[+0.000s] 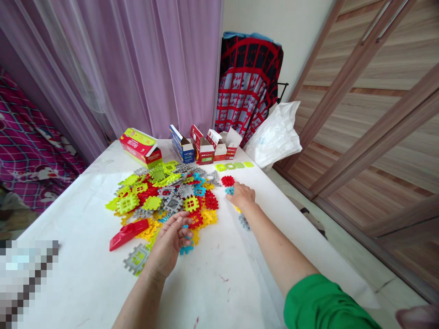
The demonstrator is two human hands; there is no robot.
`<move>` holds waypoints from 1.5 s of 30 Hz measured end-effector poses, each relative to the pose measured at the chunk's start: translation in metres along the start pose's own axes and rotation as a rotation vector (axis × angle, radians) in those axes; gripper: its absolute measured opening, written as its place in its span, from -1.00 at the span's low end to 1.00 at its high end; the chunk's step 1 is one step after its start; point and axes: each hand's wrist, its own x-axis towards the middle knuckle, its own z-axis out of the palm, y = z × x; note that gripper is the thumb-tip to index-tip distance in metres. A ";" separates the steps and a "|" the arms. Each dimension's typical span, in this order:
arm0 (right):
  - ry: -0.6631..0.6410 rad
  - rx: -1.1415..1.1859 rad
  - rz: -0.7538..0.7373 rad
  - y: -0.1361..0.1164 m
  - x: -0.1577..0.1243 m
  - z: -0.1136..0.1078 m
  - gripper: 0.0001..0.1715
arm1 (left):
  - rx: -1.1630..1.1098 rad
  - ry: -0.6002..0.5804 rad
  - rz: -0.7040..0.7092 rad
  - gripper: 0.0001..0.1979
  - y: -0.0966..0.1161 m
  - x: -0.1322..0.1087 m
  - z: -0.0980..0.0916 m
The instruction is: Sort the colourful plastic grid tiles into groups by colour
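A mixed pile of notched plastic building tiles (173, 203) in red, yellow, blue, grey and lime green covers the middle of the table. My left hand (169, 240) is over the near edge of the pile, palm turned inward, with its fingers loosely curled and apart and nothing visible in them. To the right of the pile, my right hand (243, 195) has its thumb and fingers closed at a blue tile (229, 190); part of that tile is hidden. Just beyond it lies a red tile (227, 181), and a grey tile (244, 222) is nearer me, beside my forearm.
Lime green tiles (234, 166) lie in a row farther back. Open small cartons (205, 154) and a red-and-green box (141, 147) stand along the far side. A red plastic piece (128, 234) is left of the pile. A white bag (274, 135) sits at the right edge.
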 end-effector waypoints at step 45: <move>0.056 0.113 0.037 0.056 -0.107 0.008 -0.43 | 0.053 -0.018 -0.011 -0.65 -0.001 -0.003 0.007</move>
